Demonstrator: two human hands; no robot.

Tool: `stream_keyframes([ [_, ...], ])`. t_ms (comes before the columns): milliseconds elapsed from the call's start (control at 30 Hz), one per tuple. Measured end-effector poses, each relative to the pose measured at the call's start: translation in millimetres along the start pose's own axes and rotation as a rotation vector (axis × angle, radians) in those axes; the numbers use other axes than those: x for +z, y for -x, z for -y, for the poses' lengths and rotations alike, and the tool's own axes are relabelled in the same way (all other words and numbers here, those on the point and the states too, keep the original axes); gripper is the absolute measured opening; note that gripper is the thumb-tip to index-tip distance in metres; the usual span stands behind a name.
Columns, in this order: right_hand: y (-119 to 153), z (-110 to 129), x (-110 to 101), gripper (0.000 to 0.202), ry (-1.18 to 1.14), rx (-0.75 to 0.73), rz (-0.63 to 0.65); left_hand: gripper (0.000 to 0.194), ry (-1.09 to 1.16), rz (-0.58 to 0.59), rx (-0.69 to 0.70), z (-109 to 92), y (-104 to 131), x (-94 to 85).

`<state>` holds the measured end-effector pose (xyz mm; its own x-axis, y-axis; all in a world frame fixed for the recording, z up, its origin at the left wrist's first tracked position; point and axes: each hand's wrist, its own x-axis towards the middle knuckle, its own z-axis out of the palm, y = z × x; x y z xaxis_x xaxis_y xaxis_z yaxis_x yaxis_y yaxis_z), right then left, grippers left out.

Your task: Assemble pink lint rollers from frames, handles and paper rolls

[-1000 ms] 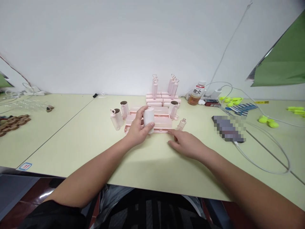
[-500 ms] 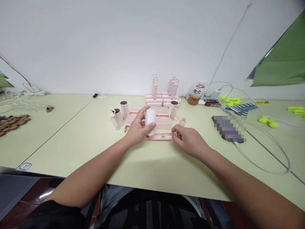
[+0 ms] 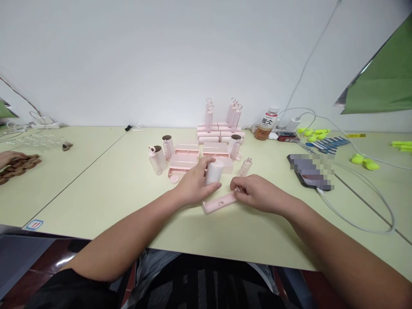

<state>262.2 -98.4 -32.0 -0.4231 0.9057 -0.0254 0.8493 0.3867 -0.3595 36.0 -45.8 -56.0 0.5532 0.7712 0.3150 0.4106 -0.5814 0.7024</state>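
Note:
My left hand is closed around a white cylinder, which leans slightly to the right. A long, narrow pink plastic piece with a round hole in its middle has its right end pinched in my right hand. Just beyond that hand a small clear pink bottle stands slightly tilted. Behind the cylinder are open pink boxes, partly covered by my left hand. A round pink disc lies left of my left hand.
Pink cylinders with dark open tops flank the boxes. Looped pink tubes stand on stacked pink boxes by the wall. To the right are a drink bottle and a phone on a cable. Another person's hand touches brown pieces at left.
The white cylinder has shifted right and tilted in my left hand. The long pink piece has come nearer to me, its left end swinging down. Another person's hand has appeared at the left edge.

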Motion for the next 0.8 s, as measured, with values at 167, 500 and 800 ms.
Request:
stream_keyframes([
  [167, -3, -3, -1, 0.009, 0.020, 0.115, -0.036, 0.054, -0.003, -0.030, -0.090, 11, -3, 6.2],
  [500, -3, -1, 0, 0.029, -0.061, 0.110, 0.057, 0.049, -0.199, -0.044, 0.118, 13, -14, 6.3],
  [800, -2, -2, -2, 0.044, -0.109, 0.141, -0.046, 0.036, -0.201, -0.280, 0.296, 14, -13, -8.7],
])
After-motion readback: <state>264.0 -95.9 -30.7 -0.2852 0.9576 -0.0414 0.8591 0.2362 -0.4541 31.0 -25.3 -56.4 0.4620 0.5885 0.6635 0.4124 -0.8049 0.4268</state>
